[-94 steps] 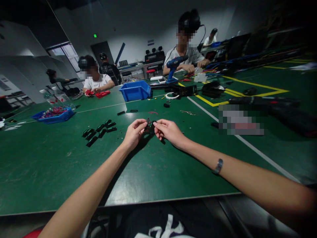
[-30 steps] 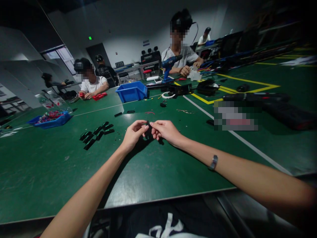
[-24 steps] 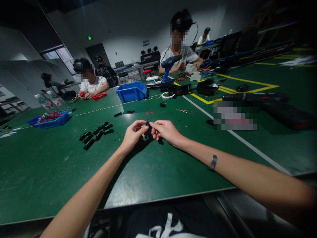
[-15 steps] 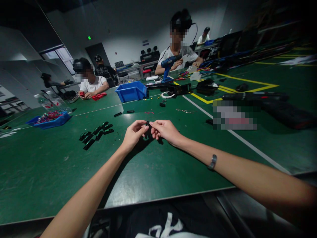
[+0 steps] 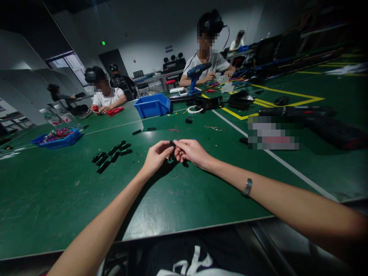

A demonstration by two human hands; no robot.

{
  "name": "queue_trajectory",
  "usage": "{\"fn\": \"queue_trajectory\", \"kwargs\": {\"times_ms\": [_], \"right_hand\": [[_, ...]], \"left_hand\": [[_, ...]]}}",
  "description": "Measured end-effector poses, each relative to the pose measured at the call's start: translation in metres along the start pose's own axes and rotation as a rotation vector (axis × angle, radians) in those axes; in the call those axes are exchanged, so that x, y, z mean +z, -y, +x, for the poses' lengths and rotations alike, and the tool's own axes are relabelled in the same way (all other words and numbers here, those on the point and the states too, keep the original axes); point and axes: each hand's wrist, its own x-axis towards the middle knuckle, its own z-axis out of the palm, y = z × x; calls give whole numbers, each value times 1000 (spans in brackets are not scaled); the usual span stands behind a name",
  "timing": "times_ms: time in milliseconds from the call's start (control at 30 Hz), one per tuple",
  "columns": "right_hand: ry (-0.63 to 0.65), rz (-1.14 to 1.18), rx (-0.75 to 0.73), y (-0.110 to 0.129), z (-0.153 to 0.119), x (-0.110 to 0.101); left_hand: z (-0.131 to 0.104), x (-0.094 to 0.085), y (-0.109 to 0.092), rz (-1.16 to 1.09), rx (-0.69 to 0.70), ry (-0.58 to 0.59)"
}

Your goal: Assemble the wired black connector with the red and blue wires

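Between my two hands, above the green table (image 5: 161,199), is a small black part (image 5: 172,147). My left hand (image 5: 157,155) pinches it from the left with thumb and fingers. From the right, my right hand (image 5: 192,152) grips the same part, its fingers curled. Much of the part is hidden by the fingers. Left of my hands lie several black pieces (image 5: 113,152) in a loose group. Beyond my hands are a thin red wire (image 5: 173,130) and two small black frames.
A blue bin (image 5: 152,105) and a blue drill (image 5: 195,78) stand farther back. At the left, a blue tray (image 5: 61,142) holds small red parts near bottles. A black tool (image 5: 333,126) lies at the right. Several people sit beyond the table.
My hands have barely moved and still hold the black part. Across the table, the person behind the blue drill has lowered a hand and a pale piece.
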Motion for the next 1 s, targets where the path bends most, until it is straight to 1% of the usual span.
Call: {"fn": "queue_trajectory", "kwargs": {"times_ms": [133, 400, 600, 800, 1000], "right_hand": [[2, -23, 1, -1, 1, -1], [-3, -46, 10, 0, 1, 0], [-6, -60, 14, 0, 2, 0], [-10, -75, 30, 2, 1, 2], [-19, -80, 28, 3, 0, 3]], "left_hand": [[-1, -1, 2, 14, 11, 11], [-2, 1, -2, 21, 16, -23], [-2, 1, -1, 42, 17, -14], [-2, 2, -4, 38, 21, -30], [-3, 2, -3, 57, 29, -40]]}}
